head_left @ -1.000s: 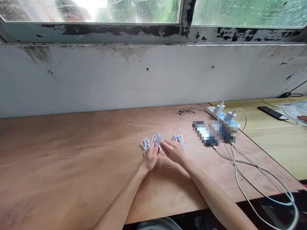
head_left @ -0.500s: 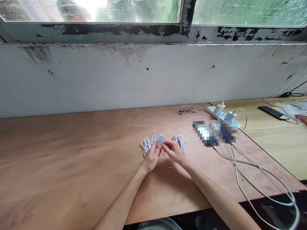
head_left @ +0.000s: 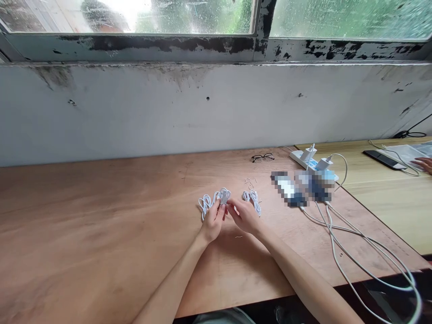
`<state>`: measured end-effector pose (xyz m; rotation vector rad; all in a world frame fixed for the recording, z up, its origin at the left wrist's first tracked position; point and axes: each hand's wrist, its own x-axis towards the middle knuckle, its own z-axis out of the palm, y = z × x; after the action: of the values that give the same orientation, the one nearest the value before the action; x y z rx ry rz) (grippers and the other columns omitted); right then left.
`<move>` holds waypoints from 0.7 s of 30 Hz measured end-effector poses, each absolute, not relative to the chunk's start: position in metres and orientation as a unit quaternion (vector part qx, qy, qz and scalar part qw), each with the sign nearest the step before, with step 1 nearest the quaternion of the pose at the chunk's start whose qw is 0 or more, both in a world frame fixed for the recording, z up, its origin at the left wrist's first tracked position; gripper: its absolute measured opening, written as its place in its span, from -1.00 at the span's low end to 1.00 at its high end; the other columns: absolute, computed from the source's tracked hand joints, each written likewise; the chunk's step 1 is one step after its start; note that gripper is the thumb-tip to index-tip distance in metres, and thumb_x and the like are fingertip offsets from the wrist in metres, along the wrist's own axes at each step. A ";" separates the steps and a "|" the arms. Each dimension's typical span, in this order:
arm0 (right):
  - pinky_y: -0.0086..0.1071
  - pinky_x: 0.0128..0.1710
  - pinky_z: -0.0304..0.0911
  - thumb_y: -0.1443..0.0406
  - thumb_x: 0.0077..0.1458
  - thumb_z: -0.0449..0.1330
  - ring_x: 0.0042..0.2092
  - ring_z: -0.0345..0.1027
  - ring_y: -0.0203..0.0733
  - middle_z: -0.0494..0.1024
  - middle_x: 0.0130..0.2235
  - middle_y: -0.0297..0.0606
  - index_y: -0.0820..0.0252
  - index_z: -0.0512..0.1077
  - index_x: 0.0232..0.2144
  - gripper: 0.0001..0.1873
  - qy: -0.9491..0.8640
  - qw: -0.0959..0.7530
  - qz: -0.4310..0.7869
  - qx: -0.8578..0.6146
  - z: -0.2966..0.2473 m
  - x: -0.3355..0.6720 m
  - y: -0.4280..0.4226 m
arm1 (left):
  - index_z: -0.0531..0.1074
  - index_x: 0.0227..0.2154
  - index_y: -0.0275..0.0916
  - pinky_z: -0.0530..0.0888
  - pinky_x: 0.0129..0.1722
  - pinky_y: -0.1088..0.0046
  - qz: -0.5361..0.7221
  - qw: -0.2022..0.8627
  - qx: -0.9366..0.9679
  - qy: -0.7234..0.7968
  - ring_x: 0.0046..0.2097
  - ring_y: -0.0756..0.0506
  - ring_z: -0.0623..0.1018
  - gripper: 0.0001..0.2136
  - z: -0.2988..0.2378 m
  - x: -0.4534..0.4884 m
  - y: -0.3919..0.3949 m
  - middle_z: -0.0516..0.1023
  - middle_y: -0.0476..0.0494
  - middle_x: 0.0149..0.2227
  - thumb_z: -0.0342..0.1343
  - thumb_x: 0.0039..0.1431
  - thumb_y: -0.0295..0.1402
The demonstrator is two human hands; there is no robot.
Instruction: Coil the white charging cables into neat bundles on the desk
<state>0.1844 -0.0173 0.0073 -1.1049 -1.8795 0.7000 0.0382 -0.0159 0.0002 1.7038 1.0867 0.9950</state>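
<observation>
My left hand (head_left: pixel 213 220) is closed round a coiled white cable (head_left: pixel 223 195), holding the bundle up off the wooden table. Against that bundle, the fingers of my right hand (head_left: pixel 243 214) are pinched together at its right side; what lies between the fingertips is too small to make out. More looped white cable (head_left: pixel 205 204) lies on the table just left of my left hand. Beyond my right hand rests another coiled white cable (head_left: pixel 255 202), tied in a bundle. Thin white twist ties (head_left: pixel 250 182) are scattered behind it, and a short one (head_left: pixel 239 236) lies nearer me.
Black-framed glasses (head_left: pixel 263 157) lie at the back. To the right are a power strip (head_left: pixel 295 155) with chargers, blurred devices (head_left: pixel 288 188), and long white cables (head_left: pixel 364 236) hanging over the front edge. Another person's hand (head_left: pixel 423 164) is near a black phone (head_left: pixel 384 159) at far right.
My hands stay at the held bundle with only slight finger movement. The other person's hand at far right has shifted a little leftward.
</observation>
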 end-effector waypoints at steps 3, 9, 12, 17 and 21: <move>-0.42 -0.43 -0.02 0.29 0.17 -0.05 -0.46 0.15 -0.30 0.37 -0.45 -0.26 0.17 0.30 -0.52 -0.75 -0.787 0.384 0.210 -0.435 0.005 0.186 -0.017 | 0.31 -0.40 -0.27 0.29 -0.50 0.47 0.406 0.512 0.634 0.414 -0.54 0.03 0.27 -0.66 0.000 0.040 -0.015 0.28 0.01 -0.56 -0.18 0.22 -0.10; -0.45 -0.55 -0.07 0.13 0.12 0.03 -0.57 0.03 -0.37 0.27 -0.59 -0.37 0.20 0.28 -0.55 -0.69 -0.618 0.451 0.520 -0.382 0.008 0.182 -0.015 | 0.37 -0.27 -0.24 0.37 -0.30 0.40 0.408 0.392 0.711 0.416 -0.35 -0.05 0.39 -0.71 0.006 0.035 -0.016 0.41 -0.10 -0.38 -0.16 0.24 -0.17; -0.46 -0.60 -0.18 0.06 0.05 0.09 -0.62 -0.13 -0.44 0.21 -0.64 -0.43 0.21 0.25 -0.59 -0.64 -0.534 0.417 0.646 -0.351 0.008 0.184 -0.014 | 0.39 -0.19 -0.23 0.38 -0.24 0.36 0.412 0.360 0.721 0.425 -0.29 -0.08 0.42 -0.70 0.007 0.034 -0.018 0.44 -0.16 -0.29 -0.14 0.23 -0.17; -0.46 -0.60 -0.15 -0.05 0.07 0.00 -0.61 -0.06 -0.42 0.23 -0.64 -0.41 0.23 0.29 -0.58 -0.53 -0.499 0.449 0.623 -0.401 0.006 0.185 -0.012 | 0.23 0.02 -0.29 0.42 -0.46 0.45 0.442 0.515 0.590 0.437 -0.46 -0.01 0.45 -0.54 -0.001 0.042 -0.019 0.45 -0.13 -0.34 -0.03 0.15 -0.10; -0.46 -0.59 -0.07 -0.04 0.07 0.01 -0.56 0.05 -0.38 0.28 -0.56 -0.39 0.21 0.34 -0.47 -0.57 -0.533 0.482 0.549 -0.427 0.006 0.185 -0.011 | 0.24 0.00 -0.32 0.43 -0.50 0.48 0.461 0.558 0.522 0.451 -0.52 0.02 0.44 -0.51 -0.005 0.045 -0.018 0.44 -0.05 -0.43 0.04 0.09 -0.10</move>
<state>0.1846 -0.0115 0.0061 -1.0405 -1.2988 1.3369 0.0447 -0.0177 -0.0051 1.2326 1.0630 1.0888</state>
